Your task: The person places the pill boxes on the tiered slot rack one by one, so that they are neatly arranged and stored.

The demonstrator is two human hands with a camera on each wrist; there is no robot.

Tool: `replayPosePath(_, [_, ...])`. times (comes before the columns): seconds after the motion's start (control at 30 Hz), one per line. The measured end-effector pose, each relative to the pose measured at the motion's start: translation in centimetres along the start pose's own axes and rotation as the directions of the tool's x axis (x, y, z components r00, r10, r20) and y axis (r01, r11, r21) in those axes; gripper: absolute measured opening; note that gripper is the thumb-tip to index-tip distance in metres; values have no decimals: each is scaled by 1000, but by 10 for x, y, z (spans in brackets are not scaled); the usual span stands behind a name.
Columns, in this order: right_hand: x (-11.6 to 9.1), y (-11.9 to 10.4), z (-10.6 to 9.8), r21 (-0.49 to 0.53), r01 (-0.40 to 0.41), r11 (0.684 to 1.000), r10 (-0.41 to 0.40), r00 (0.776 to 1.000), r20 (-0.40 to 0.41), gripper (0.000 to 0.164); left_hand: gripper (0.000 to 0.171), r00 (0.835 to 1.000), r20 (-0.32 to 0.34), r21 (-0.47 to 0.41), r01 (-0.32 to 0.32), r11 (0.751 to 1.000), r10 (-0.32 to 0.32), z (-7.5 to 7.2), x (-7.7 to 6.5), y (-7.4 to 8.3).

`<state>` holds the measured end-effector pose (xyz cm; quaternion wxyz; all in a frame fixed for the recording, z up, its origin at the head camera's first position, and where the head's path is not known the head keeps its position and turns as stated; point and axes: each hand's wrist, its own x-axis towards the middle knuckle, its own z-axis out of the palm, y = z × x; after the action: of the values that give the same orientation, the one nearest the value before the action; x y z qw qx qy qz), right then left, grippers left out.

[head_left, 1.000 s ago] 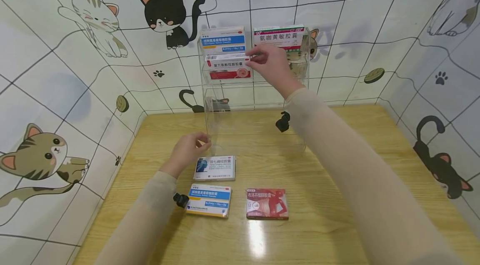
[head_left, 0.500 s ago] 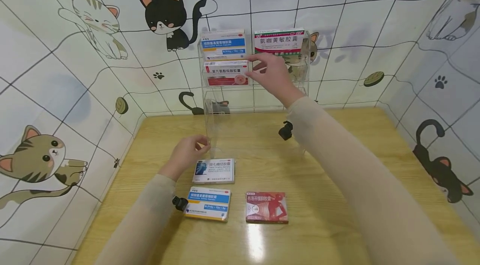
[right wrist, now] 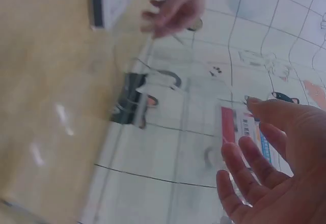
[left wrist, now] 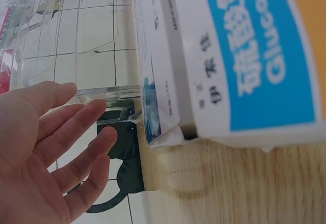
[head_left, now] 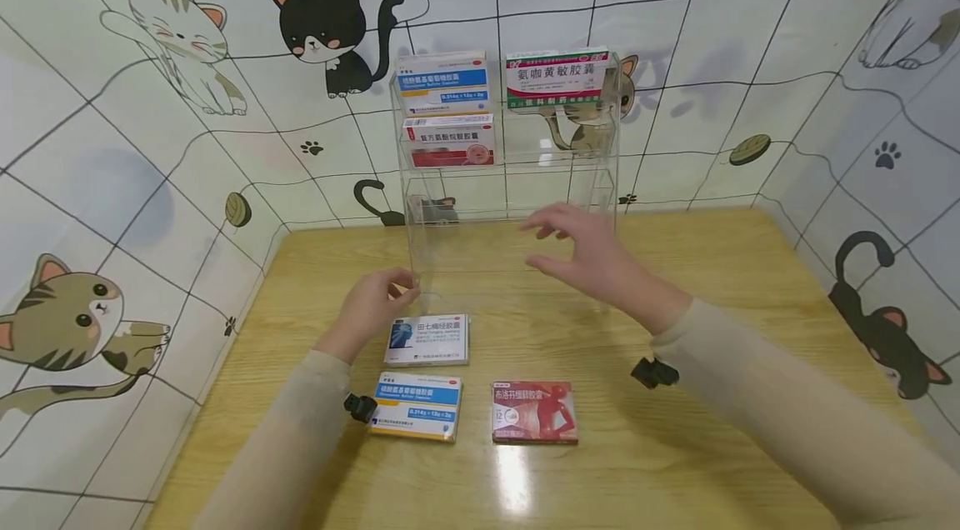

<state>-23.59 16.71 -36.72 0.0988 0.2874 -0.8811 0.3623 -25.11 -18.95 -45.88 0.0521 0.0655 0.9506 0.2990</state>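
A clear acrylic display rack (head_left: 510, 172) stands at the back of the table. Thumb and fingers of my left hand (head_left: 378, 301) pinch the edge of its left side panel, low down. My right hand (head_left: 588, 259), fingers spread and empty, hovers in front of the rack's lower right part. On the rack's upper left sits a blue-and-white medicine box (head_left: 442, 84), with a red-and-white medicine box (head_left: 450, 141) on the tier below it. A green-and-red medicine box (head_left: 557, 80) occupies the upper right.
Flat on the table lie a white medicine box (head_left: 428, 340) close to my left hand, another blue-and-white box (head_left: 417, 407) nearer the front, and a red box (head_left: 534, 412) to its right. Cat-patterned walls (head_left: 690, 38) enclose the back and sides.
The right hand has let go of the red-and-white box, now resting on the second tier, and moved down and toward me. My left hand has stayed put.
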Motion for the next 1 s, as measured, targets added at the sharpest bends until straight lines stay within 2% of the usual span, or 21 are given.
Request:
replayPosePath(0.17, [-52,8,19,36,-76,996,74,996,59,43,33,1000,3,11,-2,1000,2,-1,-3,1])
replayPosePath(0.33, [-95,13,37,38,-155,987,149,982,118,41,32,1000,-2,25,-4,1000,4,-4,-3,4])
replayPosePath(0.43, [-118,15,43,44,-195,980,186,970,156,42,33,1000,5,18,2,1000,-2,-5,-1,5])
replayPosePath(0.57, [-145,18,48,0,-252,968,245,943,225,46,34,1000,15,19,3,1000,-3,-4,-1,4])
replayPosePath(0.7, [-165,18,53,-61,-280,958,286,920,267,57,32,1000,8,22,-13,1000,13,-4,-2,4])
replayPosePath(0.83, [-176,19,59,-98,-269,958,285,919,274,67,30,999,1,26,-33,999,33,-6,-2,5])
replayPosePath(1.0, [-184,21,68,-130,-270,954,296,917,269,75,30,1000,18,20,-25,999,25,-7,-3,8])
